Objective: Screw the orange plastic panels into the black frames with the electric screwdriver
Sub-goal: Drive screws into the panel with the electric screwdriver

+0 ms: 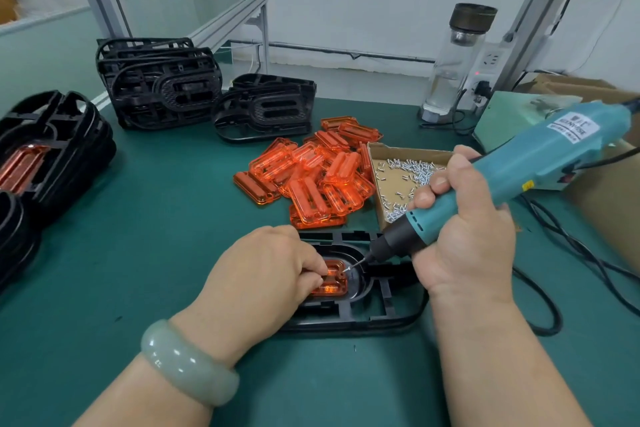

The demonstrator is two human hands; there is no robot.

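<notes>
Table (156, 253): green mat, carrying everything below.
Frame (381, 319): black, lying flat at the near middle of the table, between the two hands.
Panel (334, 282): orange, seated in the frame's oval recess and half hidden by the left fingers.
Left hand (263, 274): palm down over the frame's left part, fingers curled, thumb and forefinger tips pinching at the panel's top edge. Whether a screw sits between them is too small to tell.
Bracelet (188, 360): pale green, on the left wrist.
Right hand (464, 225): wrapped round the lower barrel of the screwdriver, fingers closed on it.
Screwdriver (540, 163): teal body with a black nose, tilted down to the left. Its bit tip (356, 263) meets the panel's upper right corner, just beside the left fingertips.
Cable (571, 246): black, looping across the table at the right.
Loose panels (311, 170): an orange heap behind the frame, in mid table.
Box (398, 177): shallow cardboard, touching the heap's right side, with small silver screws scattered inside.
Frame stacks: two black piles at the far left centre (159, 87) and (266, 107). A third at the left edge (52, 149) shows an orange panel inside.
Bottle (457, 59): clear with a dark cap, upright at the far right edge.
</notes>
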